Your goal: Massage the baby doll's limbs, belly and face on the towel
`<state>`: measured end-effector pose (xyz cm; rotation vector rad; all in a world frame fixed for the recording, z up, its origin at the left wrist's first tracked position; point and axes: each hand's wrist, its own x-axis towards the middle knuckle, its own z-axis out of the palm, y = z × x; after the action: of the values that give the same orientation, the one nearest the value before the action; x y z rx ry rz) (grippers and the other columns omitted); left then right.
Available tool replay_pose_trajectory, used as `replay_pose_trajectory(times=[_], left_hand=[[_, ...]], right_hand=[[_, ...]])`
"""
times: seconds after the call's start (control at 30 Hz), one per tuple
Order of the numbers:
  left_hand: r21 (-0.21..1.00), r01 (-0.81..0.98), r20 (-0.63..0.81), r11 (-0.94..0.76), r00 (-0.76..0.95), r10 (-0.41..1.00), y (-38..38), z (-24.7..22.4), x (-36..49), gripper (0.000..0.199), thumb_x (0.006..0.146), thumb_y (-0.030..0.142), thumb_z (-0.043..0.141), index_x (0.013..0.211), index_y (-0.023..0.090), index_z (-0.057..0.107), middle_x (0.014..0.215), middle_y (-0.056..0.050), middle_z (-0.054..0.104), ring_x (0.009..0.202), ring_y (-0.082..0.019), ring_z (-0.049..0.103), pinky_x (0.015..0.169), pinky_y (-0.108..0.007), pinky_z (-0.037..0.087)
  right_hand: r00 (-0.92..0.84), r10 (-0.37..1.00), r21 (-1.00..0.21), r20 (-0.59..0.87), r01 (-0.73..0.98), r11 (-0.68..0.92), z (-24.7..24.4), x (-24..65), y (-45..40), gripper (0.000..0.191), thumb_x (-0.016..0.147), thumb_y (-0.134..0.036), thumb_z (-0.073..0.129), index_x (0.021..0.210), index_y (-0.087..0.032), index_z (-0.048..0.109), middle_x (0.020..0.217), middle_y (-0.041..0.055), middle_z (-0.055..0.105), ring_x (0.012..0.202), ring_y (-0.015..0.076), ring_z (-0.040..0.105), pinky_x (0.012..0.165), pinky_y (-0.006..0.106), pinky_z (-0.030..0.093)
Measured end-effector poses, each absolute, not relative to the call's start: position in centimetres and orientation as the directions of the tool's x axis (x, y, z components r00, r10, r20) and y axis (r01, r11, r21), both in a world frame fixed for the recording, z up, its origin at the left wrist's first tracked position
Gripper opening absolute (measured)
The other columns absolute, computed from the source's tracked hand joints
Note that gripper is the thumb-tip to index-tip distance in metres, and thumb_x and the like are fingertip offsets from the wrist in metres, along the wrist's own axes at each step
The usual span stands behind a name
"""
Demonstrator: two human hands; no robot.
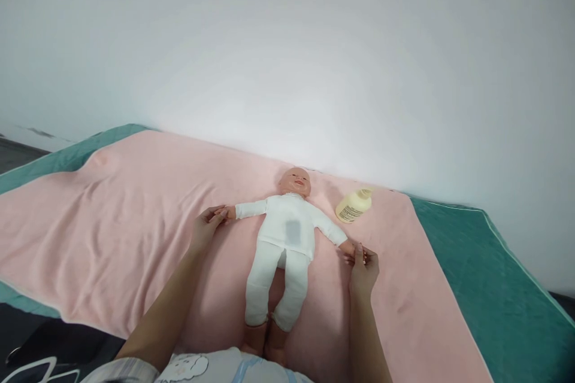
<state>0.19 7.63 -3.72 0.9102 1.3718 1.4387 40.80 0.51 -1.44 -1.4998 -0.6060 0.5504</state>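
Note:
A baby doll (293,230) in a white top and white trousers lies on its back on a pink blanket (148,203), its head toward the wall and its arms spread wide. My left hand (208,227) is closed around the doll's hand on the left side. On the other side, my right hand (365,266) pinches the doll's other hand between thumb and fingers. A grey patch shows on the front of the doll's top. Just above my right hand, a pale yellow bottle (353,206) with printed text lies tilted on the blanket.
Under the pink blanket a green quilted cover (485,269) shows at both sides. A plain white wall (287,60) rises right behind the bedding. Dark items and a white looped object (33,368) are at the lower left.

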Motion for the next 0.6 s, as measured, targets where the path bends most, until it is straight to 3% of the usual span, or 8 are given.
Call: replay_pose_trajectory(times=[0.13, 0.3, 0.37, 0.5, 0.6], left_hand=[[0.984, -0.173, -0.092, 0.044, -0.283, 0.955, 7.6, -3.4, 0.2, 0.054, 0.071, 0.054, 0.073, 0.108, 0.015, 0.067, 0.100, -0.011, 0.071, 0.086, -0.024, 0.069, 0.081, -0.037, 0.057], [0.978, -0.184, -0.136, 0.093, -0.233, 0.963, 7.8, -3.5, -0.5, 0.060, 0.072, 0.056, 0.072, 0.117, 0.017, 0.064, 0.108, -0.013, 0.070, 0.094, -0.025, 0.068, 0.082, -0.036, 0.056], [0.974, -0.201, -0.144, 0.101, -0.211, 0.967, 7.9, -3.8, -0.8, 0.066, 0.068, 0.055, 0.075, 0.120, 0.017, 0.062, 0.112, -0.013, 0.069, 0.096, -0.025, 0.068, 0.082, -0.035, 0.056], [0.966, -0.245, -0.132, 0.082, -0.195, 0.972, 8.0, -4.4, -1.0, 0.068, 0.062, 0.049, 0.081, 0.119, 0.016, 0.061, 0.113, -0.013, 0.068, 0.097, -0.023, 0.068, 0.088, -0.035, 0.054], [0.973, -0.224, -0.109, 0.060, -0.216, 0.970, 8.0, -4.4, -0.8, 0.063, 0.061, 0.045, 0.082, 0.113, 0.017, 0.064, 0.111, -0.011, 0.069, 0.098, -0.024, 0.068, 0.090, -0.037, 0.053]], right_hand=[[0.744, 0.666, -0.999, 0.051, 0.051, 0.019, -2.0, 41.2, 0.6, 0.056, 0.072, -0.067, 0.064, 0.096, -0.016, 0.056, 0.081, 0.0030, 0.063, 0.057, 0.0139, 0.060, 0.054, 0.029, 0.053], [0.750, 0.653, -0.994, 0.105, 0.086, 0.061, -2.8, 41.7, 0.5, 0.055, 0.076, -0.058, 0.066, 0.111, -0.016, 0.062, 0.109, 0.0095, 0.065, 0.092, 0.0206, 0.063, 0.075, 0.032, 0.055], [0.748, 0.656, -0.995, 0.095, 0.094, 0.036, -2.8, 41.8, 0.5, 0.057, 0.074, -0.056, 0.068, 0.114, -0.016, 0.062, 0.112, 0.0098, 0.065, 0.097, 0.0224, 0.062, 0.078, 0.034, 0.055], [0.757, 0.650, -0.996, 0.070, 0.093, -0.001, -2.3, 41.4, 0.5, 0.059, 0.069, -0.054, 0.074, 0.113, -0.016, 0.061, 0.108, 0.0092, 0.065, 0.093, 0.0213, 0.063, 0.077, 0.034, 0.055], [0.755, 0.654, -0.998, 0.049, 0.066, -0.001, -1.7, 40.9, 0.4, 0.058, 0.066, -0.053, 0.076, 0.106, -0.016, 0.059, 0.096, 0.0067, 0.066, 0.076, 0.0176, 0.064, 0.068, 0.032, 0.057]])
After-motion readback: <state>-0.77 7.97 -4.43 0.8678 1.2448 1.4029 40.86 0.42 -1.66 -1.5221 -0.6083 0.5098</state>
